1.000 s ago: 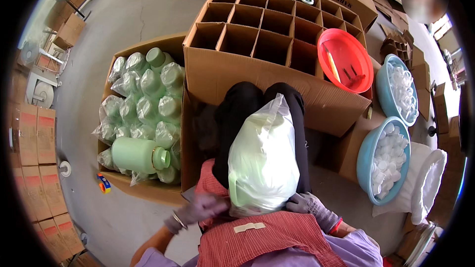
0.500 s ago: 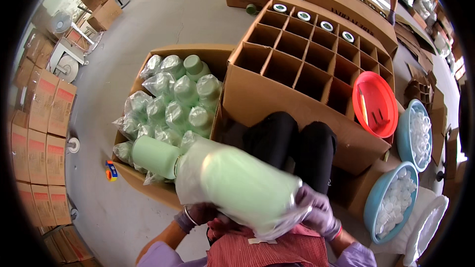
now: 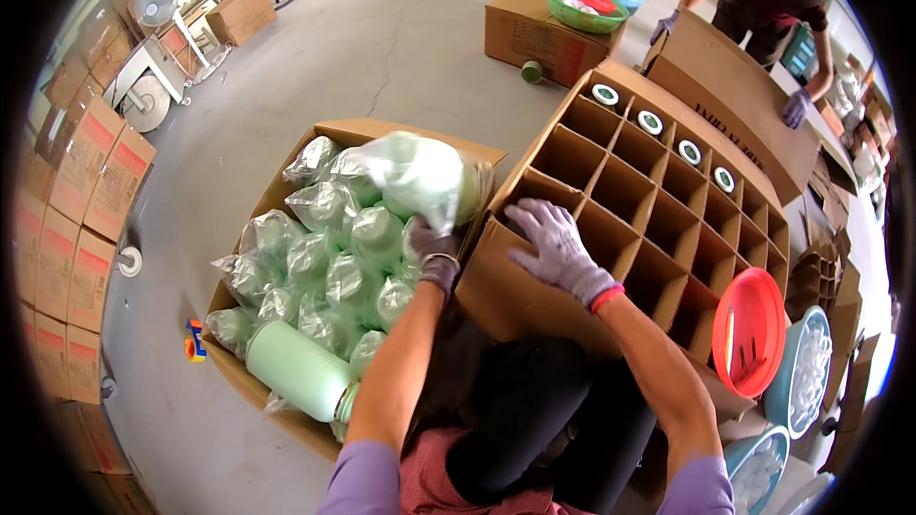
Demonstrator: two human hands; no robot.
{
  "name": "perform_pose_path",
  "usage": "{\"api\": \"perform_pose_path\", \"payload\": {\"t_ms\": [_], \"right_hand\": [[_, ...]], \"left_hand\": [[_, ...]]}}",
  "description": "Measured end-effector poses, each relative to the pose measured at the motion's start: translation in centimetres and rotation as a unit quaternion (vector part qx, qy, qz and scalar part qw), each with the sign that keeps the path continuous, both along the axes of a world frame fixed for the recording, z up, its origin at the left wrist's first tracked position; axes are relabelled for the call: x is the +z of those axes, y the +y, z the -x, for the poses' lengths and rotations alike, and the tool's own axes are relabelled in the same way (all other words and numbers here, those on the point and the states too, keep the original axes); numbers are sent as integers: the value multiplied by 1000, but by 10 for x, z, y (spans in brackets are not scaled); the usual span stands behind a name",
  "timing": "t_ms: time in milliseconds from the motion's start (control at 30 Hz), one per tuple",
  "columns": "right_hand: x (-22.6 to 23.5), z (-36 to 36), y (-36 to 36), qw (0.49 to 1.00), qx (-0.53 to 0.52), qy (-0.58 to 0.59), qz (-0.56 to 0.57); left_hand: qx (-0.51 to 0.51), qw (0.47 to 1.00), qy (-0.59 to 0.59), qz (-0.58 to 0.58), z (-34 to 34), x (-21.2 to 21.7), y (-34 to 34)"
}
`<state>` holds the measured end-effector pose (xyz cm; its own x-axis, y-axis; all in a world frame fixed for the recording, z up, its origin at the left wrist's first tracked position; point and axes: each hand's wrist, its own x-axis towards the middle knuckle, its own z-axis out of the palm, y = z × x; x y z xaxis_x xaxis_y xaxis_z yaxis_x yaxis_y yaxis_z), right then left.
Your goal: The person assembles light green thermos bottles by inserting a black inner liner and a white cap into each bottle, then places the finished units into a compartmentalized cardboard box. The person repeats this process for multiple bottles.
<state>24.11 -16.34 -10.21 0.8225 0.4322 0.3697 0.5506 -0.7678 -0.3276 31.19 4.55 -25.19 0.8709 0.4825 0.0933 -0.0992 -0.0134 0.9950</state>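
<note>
Bagged pale-green bottle (image 3: 420, 176), wrapped in clear plastic, held up over the far right corner of the open carton (image 3: 286, 186), close to its flap. Left hand (image 3: 437, 253), grey-gloved, is clenched on the gathered plastic at the bottle's lower end, with the bottle rising above and slightly left of the fingers. Below and left of those fingers the carton is packed with more bagged green bottles (image 3: 315, 262), standing close together; one unwrapped green bottle (image 3: 298, 370) lies on its side at the carton's near edge. Right hand (image 3: 556, 248), light-gloved with a red cuff, rests flat with fingers spread on the near rim of the divided cardboard box (image 3: 658, 200), gripping nothing that can be made out. Beyond those fingers, four capped bottles (image 3: 668, 133) sit in the far row of cells; the nearer cells show only cardboard. To the right of the hand, a red basin (image 3: 754, 329) leans at the box's corner, with a blue basin (image 3: 806, 377) just beside it. Farther off, another person (image 3: 763, 0) bends over a long carton; a green basket (image 3: 582, 10) sits on a box.
</note>
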Motion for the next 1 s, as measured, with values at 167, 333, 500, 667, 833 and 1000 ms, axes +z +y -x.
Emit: {"api": "perform_pose_path", "payload": {"t_ms": [167,333,500,667,833,1000], "right_hand": [[2,-1,7,1000,25,18,5],[2,-3,-2,1000,10,-10,5],[9,-2,0,1000,5,17,17],[15,-4,10,998,28,31,39],[12,-6,3,998,16,48,38],[7,-4,6,998,18,37,41]], "left_hand": [[-154,902,240,-325,-33,-32,0],[-451,867,120,-176,-37,30,37],[-213,927,190,-244,-110,64,118],[-190,755,341,-527,-167,-40,212],[-292,655,458,-524,-178,-46,183],[-167,737,356,-550,-147,-34,183]]}}
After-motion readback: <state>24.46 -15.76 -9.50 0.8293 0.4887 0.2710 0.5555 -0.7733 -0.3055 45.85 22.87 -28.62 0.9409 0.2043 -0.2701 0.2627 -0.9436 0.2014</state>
